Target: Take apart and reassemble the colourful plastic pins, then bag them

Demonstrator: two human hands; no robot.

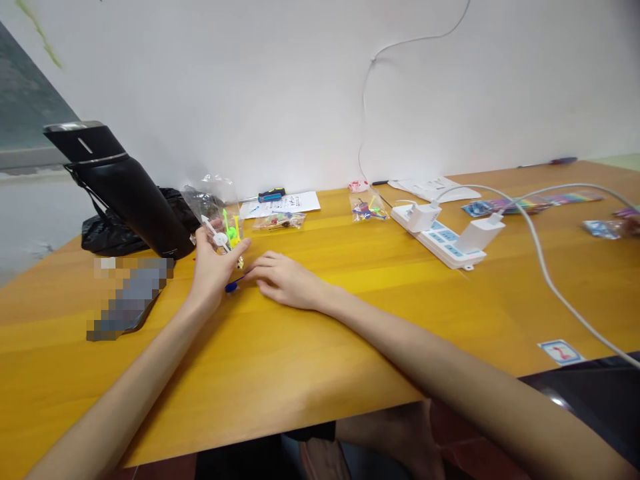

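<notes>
By the table's far-left edge the L hand pinches a white plastic piece upright, prob. for a look, while the R hand lies flat, fingers loose & empty, beside a blue piece.

Left hand between flask and power strip

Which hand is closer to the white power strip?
Right. The right hand rests on the table left of the power strip; the left hand, holding small plastic pieces, is farther left.
</notes>
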